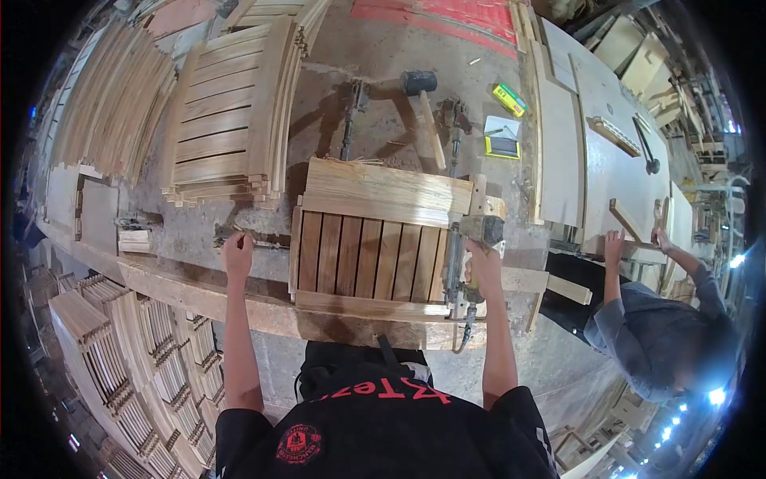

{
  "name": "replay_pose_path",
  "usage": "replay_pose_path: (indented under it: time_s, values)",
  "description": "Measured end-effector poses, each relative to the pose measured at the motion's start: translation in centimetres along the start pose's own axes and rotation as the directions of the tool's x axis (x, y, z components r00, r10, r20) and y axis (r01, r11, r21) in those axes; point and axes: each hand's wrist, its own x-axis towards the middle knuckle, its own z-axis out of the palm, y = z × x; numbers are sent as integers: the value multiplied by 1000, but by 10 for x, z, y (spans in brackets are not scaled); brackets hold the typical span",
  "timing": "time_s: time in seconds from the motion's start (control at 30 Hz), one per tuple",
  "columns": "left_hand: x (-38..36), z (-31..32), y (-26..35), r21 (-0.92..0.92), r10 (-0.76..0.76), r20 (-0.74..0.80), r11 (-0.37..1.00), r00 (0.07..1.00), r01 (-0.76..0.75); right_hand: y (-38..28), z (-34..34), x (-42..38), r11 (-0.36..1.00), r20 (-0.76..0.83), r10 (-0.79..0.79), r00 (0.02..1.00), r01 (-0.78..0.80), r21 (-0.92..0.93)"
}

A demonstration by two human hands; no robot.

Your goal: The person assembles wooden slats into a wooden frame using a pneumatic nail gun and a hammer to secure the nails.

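The right hand (482,259) gripped a power tool (488,229), probably best held square to the slatted panel (371,251) between both hands; the left hand (237,249) was curled beside a clamp (273,242), contents unclear.

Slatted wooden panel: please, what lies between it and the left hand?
In the head view, a clamp bar lies between the slatted wooden panel and the left hand.

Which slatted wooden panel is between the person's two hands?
The brown, rectangular slatted wooden panel, between the left hand and right hand. The paler slatted wooden panels are different: they're stacked farther left.
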Motion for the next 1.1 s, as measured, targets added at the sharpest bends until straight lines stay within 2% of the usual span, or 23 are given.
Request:
replay_pose_path:
  time_s: [0.07, 0.2, 0.3, 0.4, 0.5, 0.63, 0.73, 0.83, 0.93, 1.0, 1.1]
  values:
    - [1, -2, 4, 4, 16, -18, 1000, 1000, -16, -11, 4, -7, 1000, 26, 9, 1000, -8, -5]
    - [-1, 3, -1, -56, 43, -80, 997, 996, -47, -4, 10, -6, 996, -21, -9, 1000, 7, -93]
    - [1, 6, -7, -26, 62, -104, 998, 993, -65, -4, 12, -7, 994, -40, 0, 999, -4, -111]
    - [-1, 4, -1, -99, 1, -97, 995, 995, -11, -4, 19, -10, 993, -65, -28, 998, 20, -117]
    - [-2, 3, 4, -126, -8, -127, 992, 992, -8, -11, 32, -12, 998, 42, -28, 999, 30, -59]
    - [-2, 6, 0, -154, -10, -140, 988, 990, -12, -16, 63, -9, 990, 203, -48, 978, 74, -123]
    - [0, 8, 1, -192, -3, -197, 981, 980, -36, -20, 84, -12, 965, 180, -47, 983, 91, -245]
    - [0, 6, 5, -209, -48, -185, 978, 982, 8, -34, 109, -20, 954, 319, -131, 939, 207, -217]
    - [-2, 4, 8, -253, -79, -177, 967, 981, 32, -60, 153, -37, 943, 408, -124, 905, 236, -236]
    - [-1, 3, 8, -251, -92, -149, 967, 985, 52, -47, 175, -20, 904, 420, -128, 898, 280, -323]
    - [-1, 3, 10, -250, -70, -207, 968, 976, 16, -53, 200, -24, 794, 433, -145, 889, 366, -485]
